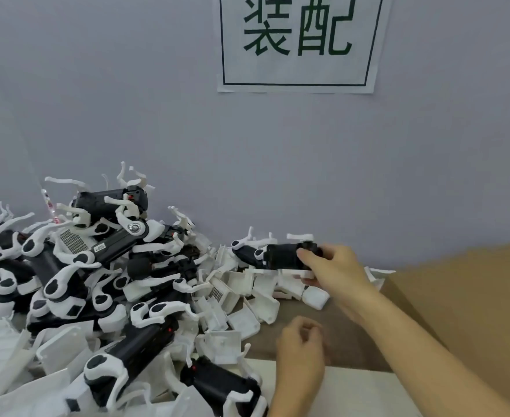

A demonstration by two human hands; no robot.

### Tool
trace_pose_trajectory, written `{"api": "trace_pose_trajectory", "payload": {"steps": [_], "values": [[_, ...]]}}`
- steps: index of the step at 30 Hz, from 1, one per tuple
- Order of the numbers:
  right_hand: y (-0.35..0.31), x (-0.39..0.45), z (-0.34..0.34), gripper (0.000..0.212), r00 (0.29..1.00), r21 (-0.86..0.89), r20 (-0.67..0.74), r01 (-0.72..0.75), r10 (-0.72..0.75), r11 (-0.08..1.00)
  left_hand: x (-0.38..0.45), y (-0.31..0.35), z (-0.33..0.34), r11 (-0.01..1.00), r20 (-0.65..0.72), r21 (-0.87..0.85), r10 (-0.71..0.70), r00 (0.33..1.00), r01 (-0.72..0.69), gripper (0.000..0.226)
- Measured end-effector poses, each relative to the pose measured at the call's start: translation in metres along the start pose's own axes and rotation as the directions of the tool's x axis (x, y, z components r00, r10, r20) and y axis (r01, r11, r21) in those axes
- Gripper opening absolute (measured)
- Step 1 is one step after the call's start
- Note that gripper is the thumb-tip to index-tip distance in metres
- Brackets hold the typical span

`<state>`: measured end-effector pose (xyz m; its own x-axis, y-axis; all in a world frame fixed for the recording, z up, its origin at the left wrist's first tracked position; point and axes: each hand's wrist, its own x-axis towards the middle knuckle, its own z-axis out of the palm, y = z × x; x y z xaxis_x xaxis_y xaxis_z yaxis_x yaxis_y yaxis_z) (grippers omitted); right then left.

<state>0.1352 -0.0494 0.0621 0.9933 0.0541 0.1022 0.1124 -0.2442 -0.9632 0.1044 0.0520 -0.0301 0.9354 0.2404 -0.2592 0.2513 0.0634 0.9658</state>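
Heap of black-and-white handheld units point(82, 281) fills the left half of the bench point(264, 341), stacked high against the grey wall, white prongs sticking out every way. White plastic brackets point(247, 296) spill from its right foot toward centre.

Left grip point(302, 350) hovers low over the bench near the front. Fingers are curled in toward the thumb. Can't tell whether it pinches a small part or nothing.

Task unit: black-bodied unit point(284, 257), at the right end of the heap by the wall and just above the brackets. Right grip point(335, 272) is clamped on its right end, thumb on top and fingers underneath.

Handling, my read: hard moulded shell, stiff, light enough for one hand. The black body is the safe place to hold. The thin white prongs at its left end look snappable and likely to hook on neighbours, so keep off them and lift clear before swinging.

Room: open bench between the two grips, and a white sheet point(353, 386) at the near edge. The cardboard box point(464, 296) blocks the right side and the wall is close behind. Best exit looks to be toward the person. Heap looks loosely stacked, so bumping its right slope could start a slide.
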Motion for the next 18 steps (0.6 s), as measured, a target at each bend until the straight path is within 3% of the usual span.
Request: {"api": "trace_pose_trajectory", "payload": {"steps": [2,5,8,11,14,18], "values": [[0.025,-0.025,-0.016,0.016,0.992,-0.087,-0.103,0.066,-0.075,0.994,-0.019,-0.010,0.009,0.992,0.007,-0.078,0.103,0.995,-0.102,0.027],[0.059,-0.064,-0.028,0.010,0.969,-0.060,-0.210,0.120,-0.130,0.991,-0.036,-0.006,0.019,0.973,0.030,-0.229,0.028,0.999,-0.020,0.036],[0.083,-0.085,-0.027,0.040,0.973,-0.013,-0.181,0.141,-0.141,0.990,-0.032,-0.004,0.014,0.952,0.086,-0.303,-0.013,0.996,0.039,0.050],[0.092,-0.088,-0.021,0.064,0.931,-0.233,-0.095,0.322,-0.351,0.918,-0.036,-0.004,0.017,0.961,0.079,-0.278,0.011,0.997,0.012,0.050],[0.093,-0.086,-0.017,0.070,0.887,-0.323,0.019,0.442,-0.461,0.837,-0.034,-0.006,0.016,0.958,0.069,-0.283,0.058,0.996,-0.036,0.043],[0.093,-0.086,-0.012,0.057,0.879,-0.226,0.009,0.465,-0.476,0.856,-0.035,-0.004,0.015,0.921,0.020,-0.376,0.117,0.993,-0.101,0.030]]}}
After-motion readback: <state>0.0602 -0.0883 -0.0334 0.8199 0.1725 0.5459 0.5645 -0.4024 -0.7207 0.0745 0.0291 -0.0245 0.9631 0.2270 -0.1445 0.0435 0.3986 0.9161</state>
